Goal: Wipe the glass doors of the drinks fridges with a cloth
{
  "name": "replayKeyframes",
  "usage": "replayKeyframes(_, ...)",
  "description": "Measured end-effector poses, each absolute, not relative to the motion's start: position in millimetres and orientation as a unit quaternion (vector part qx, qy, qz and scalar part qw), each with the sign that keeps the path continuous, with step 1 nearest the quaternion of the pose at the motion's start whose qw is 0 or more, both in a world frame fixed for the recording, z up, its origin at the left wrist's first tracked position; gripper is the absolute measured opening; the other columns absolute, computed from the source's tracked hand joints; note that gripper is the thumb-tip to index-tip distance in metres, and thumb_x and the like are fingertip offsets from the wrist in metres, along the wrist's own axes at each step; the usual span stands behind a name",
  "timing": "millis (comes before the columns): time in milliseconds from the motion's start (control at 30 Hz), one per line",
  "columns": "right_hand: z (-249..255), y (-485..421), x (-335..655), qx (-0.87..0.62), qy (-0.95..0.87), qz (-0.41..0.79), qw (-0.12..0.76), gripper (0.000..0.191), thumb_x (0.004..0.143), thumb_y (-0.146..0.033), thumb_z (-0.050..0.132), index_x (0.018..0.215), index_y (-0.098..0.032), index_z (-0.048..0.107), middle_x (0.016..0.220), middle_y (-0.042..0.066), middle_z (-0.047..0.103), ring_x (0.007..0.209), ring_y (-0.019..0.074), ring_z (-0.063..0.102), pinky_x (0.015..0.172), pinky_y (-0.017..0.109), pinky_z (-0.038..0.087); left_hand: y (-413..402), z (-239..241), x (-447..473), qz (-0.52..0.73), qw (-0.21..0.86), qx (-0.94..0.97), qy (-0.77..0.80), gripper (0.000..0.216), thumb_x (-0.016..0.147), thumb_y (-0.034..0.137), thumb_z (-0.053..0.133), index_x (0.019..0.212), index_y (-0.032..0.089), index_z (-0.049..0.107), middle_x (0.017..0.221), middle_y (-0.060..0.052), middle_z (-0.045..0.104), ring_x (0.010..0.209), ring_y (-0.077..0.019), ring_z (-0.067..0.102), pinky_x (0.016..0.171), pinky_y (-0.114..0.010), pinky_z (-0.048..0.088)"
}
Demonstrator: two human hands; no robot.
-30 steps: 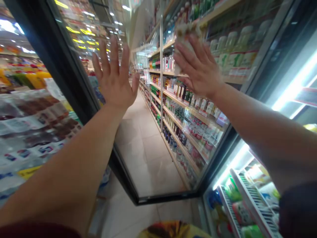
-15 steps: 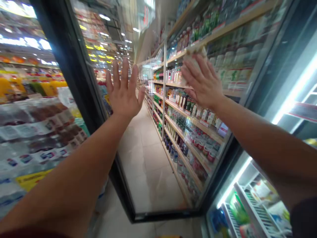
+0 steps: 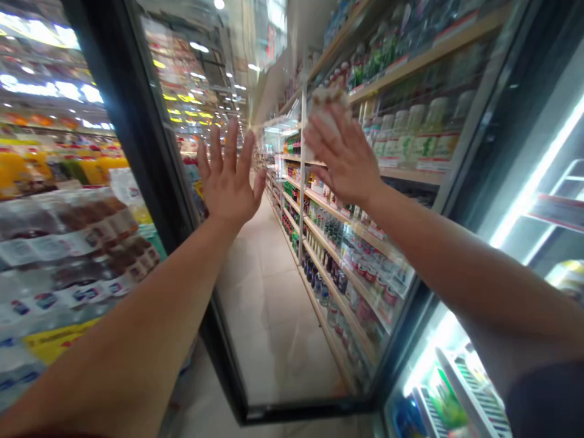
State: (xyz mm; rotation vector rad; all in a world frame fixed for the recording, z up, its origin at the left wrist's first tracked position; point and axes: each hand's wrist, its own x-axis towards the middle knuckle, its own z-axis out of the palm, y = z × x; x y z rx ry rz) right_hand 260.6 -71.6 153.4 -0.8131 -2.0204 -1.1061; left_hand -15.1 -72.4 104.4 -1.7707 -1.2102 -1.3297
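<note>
An open fridge's glass door [image 3: 274, 328] stands in front of me in a black frame [image 3: 137, 128]. My left hand [image 3: 230, 182] lies flat on the glass, fingers stretched and spread, holding nothing. My right hand [image 3: 347, 164] presses a crumpled white cloth [image 3: 326, 100] against the glass higher up and to the right; the cloth sticks out above my fingertips. Through the glass I see an aisle floor and long shelves of bottles.
The lit fridge interior [image 3: 456, 395] with wire racks and packaged goods is at the lower right. Another glass door with bagged goods [image 3: 68, 243] behind it stands to the left. The door's bottom edge [image 3: 296, 410] hangs above the tiled floor.
My right hand has slid the cloth to the left across the glass. My left hand has stayed flat on the glass at about the same spot.
</note>
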Motion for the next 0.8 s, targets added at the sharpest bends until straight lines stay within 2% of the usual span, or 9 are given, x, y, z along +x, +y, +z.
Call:
replayKeyframes(67, 145, -72, 275, -0.261, -0.819, -0.427, 0.281, 0.058, 0.101, -0.058, 0.035, 0.156, -0.04, 0.03, 0.166, -0.011, 0.027, 0.157, 0.0253, 0.015, 0.129, 0.055, 0.016, -76, 104, -13, -0.513, 0.304, -0.667, -0.447, 0.078, 0.092, 0.071, 0.038, 0.157, 0.029, 0.031, 0.168, 0.009, 0.011, 0.157, -0.0196, -0.006, 0.129, -0.041, -0.014)
replayKeyframes(133, 152, -72, 304, -0.254, -0.817, -0.444, 0.269, 0.058, 0.101, -0.057, 0.036, 0.156, -0.037, 0.033, 0.166, -0.009, 0.03, 0.157, 0.0251, 0.016, 0.129, 0.054, 0.017, -79, 102, -11, -0.519, 0.311, -0.666, -0.436, 0.073, 0.094, 0.066, 0.038, 0.158, 0.032, 0.031, 0.168, 0.008, 0.012, 0.157, -0.0197, -0.004, 0.13, -0.042, -0.012)
replayKeyframes(267, 194, -70, 337, -0.353, -0.704, -0.475, 0.393, 0.062, 0.105, -0.054, 0.025, 0.159, -0.022, 0.029, 0.168, 0.005, 0.025, 0.158, 0.0265, 0.008, 0.125, 0.056, 0.018, -82, 98, -8, -0.507, 0.347, -0.664, -0.426, 0.069, 0.098, 0.057, 0.038, 0.16, 0.029, 0.026, 0.169, 0.002, 0.013, 0.157, -0.0222, -0.003, 0.129, -0.049, -0.008)
replayKeyframes(333, 208, -68, 317, -0.392, -0.647, -0.472, 0.452, 0.066, 0.106, -0.055, 0.018, 0.159, -0.017, 0.026, 0.169, 0.009, 0.023, 0.158, 0.027, 0.007, 0.124, 0.059, 0.017, -81, 97, -8, -0.5, 0.366, -0.661, -0.424, 0.068, 0.099, 0.054, 0.038, 0.16, 0.027, 0.024, 0.169, -0.001, 0.013, 0.158, -0.0236, -0.002, 0.129, -0.052, -0.005)
replayKeyframes(400, 204, -67, 281, -0.394, -0.636, -0.468, 0.469, 0.069, 0.105, -0.057, 0.017, 0.159, -0.016, 0.025, 0.168, 0.01, 0.023, 0.157, 0.0283, 0.009, 0.124, 0.06, 0.016, -80, 97, -9, -0.502, 0.367, -0.663, -0.417, 0.068, 0.099, 0.053, 0.04, 0.16, 0.027, 0.026, 0.169, -0.003, 0.015, 0.158, -0.0242, -0.001, 0.128, -0.053, -0.005)
replayKeyframes(533, 156, -65, 229, -0.294, -0.741, -0.485, 0.359, 0.064, 0.105, -0.056, 0.026, 0.159, -0.023, 0.028, 0.168, 0.003, 0.027, 0.157, 0.0289, 0.013, 0.126, 0.058, 0.018, -77, 98, -12, -0.514, 0.35, -0.672, -0.402, 0.066, 0.099, 0.053, 0.042, 0.159, 0.027, 0.03, 0.169, -0.004, 0.017, 0.158, -0.0242, -0.001, 0.128, -0.052, -0.006)
replayKeyframes(633, 131, -64, 258, -0.212, -0.8, -0.499, 0.258, 0.058, 0.105, -0.051, 0.032, 0.159, -0.03, 0.026, 0.167, -0.002, 0.03, 0.157, 0.0241, 0.015, 0.127, 0.053, 0.021, -76, 99, -12, -0.514, 0.346, -0.675, -0.401, 0.066, 0.099, 0.052, 0.042, 0.158, 0.025, 0.031, 0.169, -0.006, 0.019, 0.158, -0.0253, -0.001, 0.128, -0.053, -0.006)
replayKeyframes(700, 135, -63, 297, -0.223, -0.788, -0.51, 0.264, 0.057, 0.105, -0.049, 0.034, 0.159, -0.03, 0.027, 0.166, 0.0, 0.031, 0.157, 0.0244, 0.015, 0.126, 0.053, 0.023, -76, 99, -10, -0.518, 0.34, -0.674, -0.402, 0.066, 0.099, 0.052, 0.043, 0.158, 0.024, 0.032, 0.168, -0.006, 0.021, 0.158, -0.0264, 0.0, 0.127, -0.055, -0.006)
replayKeyframes(800, 157, -62, 336, -0.32, -0.715, -0.504, 0.364, 0.059, 0.106, -0.047, 0.033, 0.159, -0.022, 0.028, 0.167, 0.008, 0.029, 0.157, 0.0301, 0.011, 0.124, 0.06, 0.023, -75, 99, -8, -0.524, 0.333, -0.672, -0.404, 0.066, 0.098, 0.051, 0.045, 0.157, 0.024, 0.033, 0.168, -0.006, 0.022, 0.158, -0.0274, 0.001, 0.127, -0.056, -0.006)
